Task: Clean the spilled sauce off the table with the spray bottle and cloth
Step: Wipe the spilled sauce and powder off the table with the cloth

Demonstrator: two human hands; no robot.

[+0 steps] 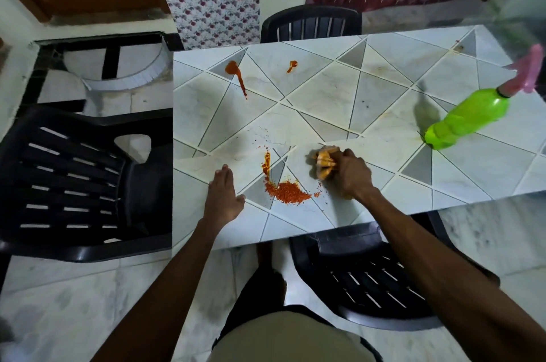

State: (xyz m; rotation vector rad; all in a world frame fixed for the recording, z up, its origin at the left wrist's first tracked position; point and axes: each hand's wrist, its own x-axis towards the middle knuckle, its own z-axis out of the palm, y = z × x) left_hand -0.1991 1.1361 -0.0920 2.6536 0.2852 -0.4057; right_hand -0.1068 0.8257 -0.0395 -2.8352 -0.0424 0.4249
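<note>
Red sauce lies on the pale tiled table (325,89) in three places: a smeared, streaky patch (285,190) near the front edge, a blob with a long drip (235,73) at the far left, and a small spot (292,66) beside it. My right hand (351,174) grips a bunched orange cloth (325,162) and presses it on the table just right of the near patch. My left hand (222,197) rests flat on the table, left of that patch, fingers straight. A green spray bottle (466,119) with a pink trigger head stands on the table at the right.
Black plastic chairs stand around the table: one at the left (74,181), one behind the far edge (311,23), one under the near edge (369,281). A marble floor lies below. Patterned curtains hang behind.
</note>
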